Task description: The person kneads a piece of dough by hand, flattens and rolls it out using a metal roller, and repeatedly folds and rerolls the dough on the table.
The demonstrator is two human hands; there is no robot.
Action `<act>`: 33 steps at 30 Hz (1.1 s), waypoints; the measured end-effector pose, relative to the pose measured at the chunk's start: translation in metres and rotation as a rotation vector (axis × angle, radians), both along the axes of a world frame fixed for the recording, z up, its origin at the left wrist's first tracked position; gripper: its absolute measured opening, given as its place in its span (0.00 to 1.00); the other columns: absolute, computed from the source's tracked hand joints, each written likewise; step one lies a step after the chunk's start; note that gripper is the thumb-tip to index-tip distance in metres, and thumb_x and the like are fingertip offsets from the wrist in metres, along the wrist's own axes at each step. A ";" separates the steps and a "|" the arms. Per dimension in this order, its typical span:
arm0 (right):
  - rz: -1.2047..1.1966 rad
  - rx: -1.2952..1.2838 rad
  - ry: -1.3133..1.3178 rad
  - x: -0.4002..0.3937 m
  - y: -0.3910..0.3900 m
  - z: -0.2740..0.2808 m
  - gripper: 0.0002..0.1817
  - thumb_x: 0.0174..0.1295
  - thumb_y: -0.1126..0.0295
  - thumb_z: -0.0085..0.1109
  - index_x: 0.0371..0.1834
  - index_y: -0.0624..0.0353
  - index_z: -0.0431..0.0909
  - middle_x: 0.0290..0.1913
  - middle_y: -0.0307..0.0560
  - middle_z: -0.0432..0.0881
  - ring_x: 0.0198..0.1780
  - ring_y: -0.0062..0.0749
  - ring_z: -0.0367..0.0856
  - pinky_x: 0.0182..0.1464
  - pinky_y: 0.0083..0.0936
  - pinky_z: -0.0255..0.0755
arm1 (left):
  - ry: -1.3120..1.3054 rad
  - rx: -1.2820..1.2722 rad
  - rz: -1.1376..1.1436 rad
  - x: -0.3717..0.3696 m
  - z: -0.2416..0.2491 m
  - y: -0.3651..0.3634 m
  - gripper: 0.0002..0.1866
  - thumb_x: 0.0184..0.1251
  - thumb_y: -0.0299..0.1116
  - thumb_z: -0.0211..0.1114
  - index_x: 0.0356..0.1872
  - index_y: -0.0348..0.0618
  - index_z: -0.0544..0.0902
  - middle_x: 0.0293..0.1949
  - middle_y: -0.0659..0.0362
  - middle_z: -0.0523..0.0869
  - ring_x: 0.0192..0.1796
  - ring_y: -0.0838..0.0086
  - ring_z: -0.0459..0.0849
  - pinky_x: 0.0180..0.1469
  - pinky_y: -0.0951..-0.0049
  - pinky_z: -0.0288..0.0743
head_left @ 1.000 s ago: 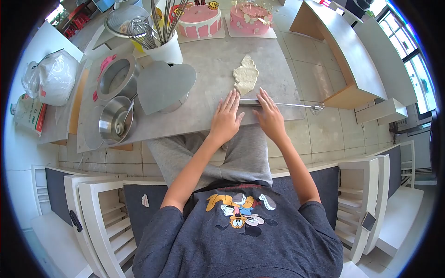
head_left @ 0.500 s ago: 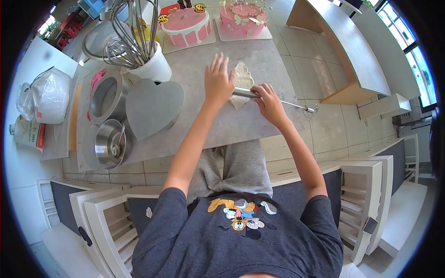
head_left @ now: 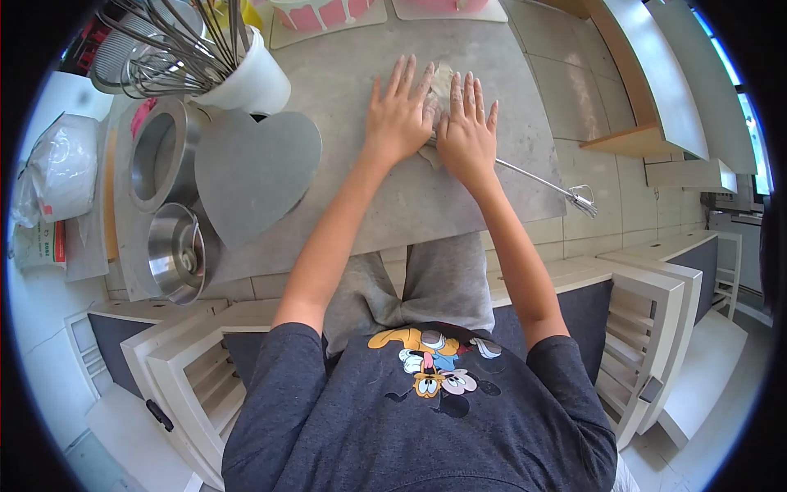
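Both hands lie flat, fingers spread and gripping nothing; the left hand (head_left: 399, 119) and right hand (head_left: 467, 135) press side by side on a metal rod (head_left: 537, 176) over the dough (head_left: 441, 82). The rod's free end juts toward 4 o'clock past the table (head_left: 508, 189) edge; a heart-shaped board (head_left: 250, 176) lies at 9 o'clock, whisks in a white cup (head_left: 246, 82) at 10 o'clock.

Grey stone-look tabletop (head_left: 492, 184) seen from above, near edge over pale tiled floor (head_left: 611, 221). Wooden bench-like counter (head_left: 656, 90) set along right, past tabletop's right edge. Window (head_left: 742, 107) glimpsed at far right, daylight admitted. White slatted chair frames (head_left: 648, 328) with dark panels placed at lower left and lower right. White surface (head_left: 25, 303) noted along left edge.
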State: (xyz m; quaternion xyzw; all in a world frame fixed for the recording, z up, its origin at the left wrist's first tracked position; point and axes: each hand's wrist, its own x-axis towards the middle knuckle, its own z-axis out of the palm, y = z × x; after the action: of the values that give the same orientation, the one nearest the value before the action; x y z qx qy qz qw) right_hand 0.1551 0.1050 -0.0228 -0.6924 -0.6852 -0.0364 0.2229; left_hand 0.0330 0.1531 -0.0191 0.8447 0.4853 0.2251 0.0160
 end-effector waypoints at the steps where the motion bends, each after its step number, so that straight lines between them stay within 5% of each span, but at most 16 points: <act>1: 0.001 -0.009 -0.006 -0.001 -0.003 0.000 0.32 0.64 0.61 0.38 0.71 0.61 0.50 0.73 0.57 0.50 0.75 0.42 0.43 0.72 0.49 0.36 | -0.002 0.032 0.000 -0.002 0.002 -0.004 0.29 0.68 0.45 0.47 0.70 0.56 0.59 0.71 0.58 0.56 0.74 0.64 0.50 0.70 0.48 0.46; 6: 0.043 0.136 0.048 -0.013 -0.021 0.002 0.30 0.64 0.62 0.39 0.66 0.72 0.58 0.69 0.63 0.57 0.72 0.49 0.51 0.71 0.45 0.44 | 0.023 0.101 0.009 -0.010 0.006 -0.021 0.28 0.67 0.43 0.48 0.69 0.59 0.60 0.72 0.58 0.56 0.74 0.65 0.50 0.70 0.47 0.44; 11: 0.056 0.163 0.115 -0.032 -0.047 0.005 0.29 0.65 0.64 0.42 0.63 0.78 0.59 0.66 0.70 0.59 0.70 0.54 0.56 0.68 0.40 0.54 | -0.025 0.060 -0.062 -0.026 0.011 -0.042 0.29 0.66 0.37 0.46 0.70 0.49 0.58 0.72 0.58 0.53 0.74 0.62 0.48 0.70 0.47 0.43; 17: 0.186 0.056 0.055 -0.064 -0.108 0.009 0.32 0.65 0.62 0.46 0.67 0.73 0.54 0.71 0.60 0.52 0.73 0.47 0.49 0.70 0.39 0.51 | -0.281 -0.109 -0.088 -0.064 0.004 -0.096 0.30 0.68 0.38 0.46 0.70 0.47 0.55 0.73 0.56 0.50 0.75 0.63 0.47 0.71 0.52 0.43; 21: 0.391 0.054 0.109 -0.041 -0.123 0.013 0.30 0.60 0.64 0.52 0.65 0.67 0.60 0.70 0.55 0.57 0.72 0.46 0.53 0.69 0.38 0.53 | -0.073 -0.071 -0.011 -0.081 0.011 -0.119 0.29 0.65 0.40 0.53 0.67 0.46 0.61 0.69 0.54 0.59 0.72 0.62 0.54 0.71 0.53 0.48; 26: 0.399 -0.046 0.212 0.022 -0.122 0.014 0.22 0.52 0.71 0.61 0.52 0.61 0.71 0.51 0.49 0.73 0.52 0.43 0.70 0.56 0.36 0.67 | 0.045 -0.021 -0.099 -0.077 0.012 -0.128 0.19 0.56 0.43 0.65 0.46 0.45 0.76 0.51 0.57 0.74 0.60 0.64 0.68 0.67 0.56 0.56; 33: 0.694 -0.175 0.042 0.102 -0.059 0.075 0.16 0.52 0.70 0.62 0.45 0.59 0.78 0.43 0.44 0.76 0.47 0.40 0.72 0.49 0.35 0.70 | -0.280 -0.007 -0.084 -0.015 0.050 -0.115 0.17 0.61 0.45 0.61 0.43 0.43 0.76 0.54 0.54 0.72 0.61 0.57 0.67 0.67 0.49 0.52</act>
State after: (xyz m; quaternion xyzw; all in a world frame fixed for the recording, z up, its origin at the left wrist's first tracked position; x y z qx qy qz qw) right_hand 0.2569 0.0464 0.0517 -0.4354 -0.8754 0.1147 0.1759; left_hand 0.0178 0.0378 0.0307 0.8245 0.4432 0.3385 0.0958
